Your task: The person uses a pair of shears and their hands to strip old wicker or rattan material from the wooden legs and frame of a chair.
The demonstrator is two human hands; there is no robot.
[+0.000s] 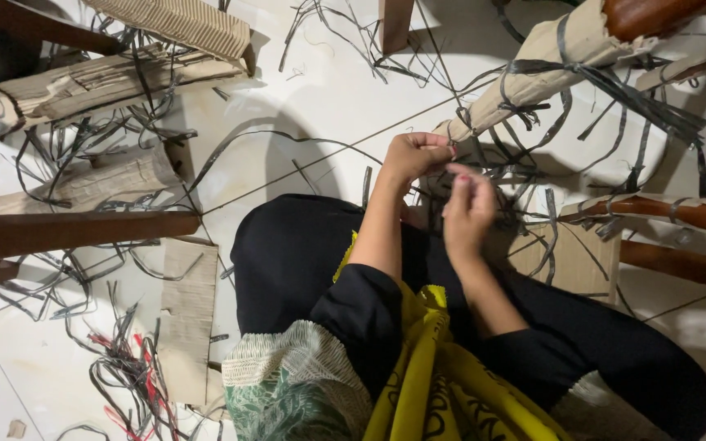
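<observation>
The dark strips (pixel 525 175) hang in a loose bundle from a cardboard-wrapped wooden bar (pixel 533 61), just in front of the person. Both hands are closed: the left hand (pixel 414 155) and the right hand (pixel 467 208) each pinch thin strips. The strips look light, flat and flexible, perhaps slippery, so I think it is best to hold them near the ends. More strips lie on the white floor (pixel 320 98).

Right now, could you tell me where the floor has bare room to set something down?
The white floor is barest between the cardboard pieces and the left hand, crossed by a few strips. The near-left corner also looks open. It is crowded around the right hand and the tangled dark strips.
</observation>
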